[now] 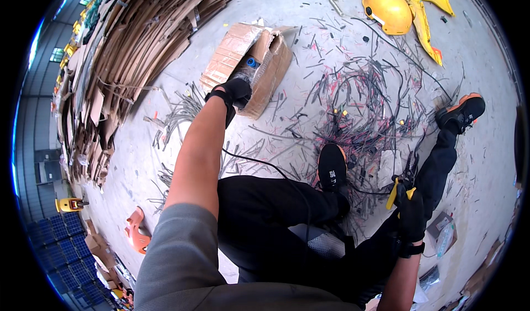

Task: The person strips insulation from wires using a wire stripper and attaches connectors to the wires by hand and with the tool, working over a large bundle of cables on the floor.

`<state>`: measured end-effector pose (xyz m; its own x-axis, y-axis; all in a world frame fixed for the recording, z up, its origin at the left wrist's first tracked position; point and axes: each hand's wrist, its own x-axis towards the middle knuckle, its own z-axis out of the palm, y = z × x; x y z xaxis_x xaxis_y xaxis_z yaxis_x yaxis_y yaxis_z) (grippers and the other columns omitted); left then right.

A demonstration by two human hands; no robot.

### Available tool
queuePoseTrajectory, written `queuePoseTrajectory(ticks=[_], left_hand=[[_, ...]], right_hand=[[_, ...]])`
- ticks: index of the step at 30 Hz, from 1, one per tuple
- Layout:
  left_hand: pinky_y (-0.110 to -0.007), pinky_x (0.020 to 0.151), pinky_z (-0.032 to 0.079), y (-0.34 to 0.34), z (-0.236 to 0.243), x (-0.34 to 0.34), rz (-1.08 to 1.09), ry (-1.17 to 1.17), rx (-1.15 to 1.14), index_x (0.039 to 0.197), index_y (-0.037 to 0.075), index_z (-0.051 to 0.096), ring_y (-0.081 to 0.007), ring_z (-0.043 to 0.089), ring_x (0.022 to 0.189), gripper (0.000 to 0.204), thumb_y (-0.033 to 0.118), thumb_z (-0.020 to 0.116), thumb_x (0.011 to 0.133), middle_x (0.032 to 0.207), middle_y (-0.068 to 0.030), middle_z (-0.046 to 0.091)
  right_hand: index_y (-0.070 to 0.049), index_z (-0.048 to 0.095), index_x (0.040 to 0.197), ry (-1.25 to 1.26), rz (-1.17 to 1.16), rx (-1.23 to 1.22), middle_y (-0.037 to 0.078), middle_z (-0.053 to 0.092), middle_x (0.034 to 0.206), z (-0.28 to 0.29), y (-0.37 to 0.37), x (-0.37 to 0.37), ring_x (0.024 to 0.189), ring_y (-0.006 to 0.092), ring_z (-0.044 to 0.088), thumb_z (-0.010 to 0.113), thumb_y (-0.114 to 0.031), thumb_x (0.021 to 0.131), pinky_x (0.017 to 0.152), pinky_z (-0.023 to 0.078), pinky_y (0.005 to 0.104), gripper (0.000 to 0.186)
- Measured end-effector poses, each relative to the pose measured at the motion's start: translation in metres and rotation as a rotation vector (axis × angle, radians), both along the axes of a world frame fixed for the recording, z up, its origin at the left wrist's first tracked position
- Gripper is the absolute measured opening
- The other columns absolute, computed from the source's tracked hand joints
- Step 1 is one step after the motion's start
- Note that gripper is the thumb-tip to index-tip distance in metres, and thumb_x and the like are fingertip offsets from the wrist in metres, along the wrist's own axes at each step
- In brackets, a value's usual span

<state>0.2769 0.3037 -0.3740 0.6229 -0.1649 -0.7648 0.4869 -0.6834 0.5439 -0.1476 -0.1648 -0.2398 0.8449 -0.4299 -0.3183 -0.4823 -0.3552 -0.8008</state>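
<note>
My left hand (236,93), in a black glove, is at the near edge of an opened cardboard box (274,73). Its fingers are curled, and what they hold, if anything, is hidden. Inside the box, clear plastic and a blue round piece (252,62) show between the flaps. My right hand (412,217), also gloved in black, is wrapped round the yellow handles of dark-jawed cutting pliers (409,170) beside my right leg. A thin black cable (265,163) runs from below my left wrist across my left leg.
Cut wire pieces (353,112) cover the floor between my shoes, with a bundle of grey ones (187,112) left of the box. Flattened cardboard (138,35) is piled at far left. Yellow plastic shells (388,12) lie at far right, an orange piece (136,231) at near left.
</note>
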Motion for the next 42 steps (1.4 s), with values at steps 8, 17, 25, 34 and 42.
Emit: queuePoseTrajectory(ticks=[8,17,25,34,42], left_hand=[[-0.029,0.066,0.057,-0.021,0.087,-0.002,0.127,-0.143,-0.169,0.114,0.006,0.064,-0.0152,0.064,0.073,0.033,0.033,0.063,0.096,0.098,-0.0027,0.068],[-0.033,0.070,0.051,-0.004,0.085,0.015,0.107,-0.403,-0.020,0.112,0.011,0.066,-0.0161,0.055,0.070,0.031,0.032,0.069,0.089,0.087,-0.0007,0.060],[-0.034,0.089,0.052,-0.010,0.054,0.013,-0.134,-0.861,0.275,0.121,0.002,0.066,-0.0225,0.068,0.101,0.036,0.013,0.059,0.088,0.113,-0.0169,0.071],[-0.035,0.080,0.054,0.009,-0.045,0.031,-1.334,-0.840,0.346,0.104,0.006,0.071,-0.0219,0.069,0.087,0.021,0.015,0.062,0.088,0.101,-0.0077,0.073],[-0.034,0.074,0.054,-0.009,-0.034,-0.006,-0.439,-0.122,0.331,0.101,0.006,0.070,-0.0176,0.067,0.080,0.023,0.026,0.063,0.092,0.094,-0.0060,0.072]], right_hand=[[0.002,0.067,0.111,0.085,-0.110,0.134,0.005,0.066,0.084,0.008,0.003,0.005,0.072,0.0104,0.059,0.062,-0.024,0.100,0.064,0.047,0.0264,0.029],[0.000,0.063,0.125,0.174,-0.051,0.174,0.001,0.064,0.091,0.013,0.008,0.007,0.078,0.0068,0.056,0.061,-0.021,0.100,0.074,0.050,0.0241,0.033],[-0.001,0.064,0.124,0.201,-0.050,0.330,0.001,0.063,0.093,-0.009,0.003,-0.003,0.081,0.0073,0.056,0.061,-0.025,0.100,0.073,0.049,0.0248,0.034],[-0.005,0.067,0.122,0.209,-0.084,0.256,-0.006,0.050,0.068,-0.001,0.010,-0.011,0.057,0.0035,0.040,0.061,-0.025,0.099,0.051,0.032,0.0237,0.031],[-0.005,0.067,0.122,0.249,-0.120,0.319,-0.006,0.050,0.067,-0.004,0.018,0.001,0.056,0.0027,0.040,0.063,-0.024,0.098,0.050,0.031,0.0231,0.031]])
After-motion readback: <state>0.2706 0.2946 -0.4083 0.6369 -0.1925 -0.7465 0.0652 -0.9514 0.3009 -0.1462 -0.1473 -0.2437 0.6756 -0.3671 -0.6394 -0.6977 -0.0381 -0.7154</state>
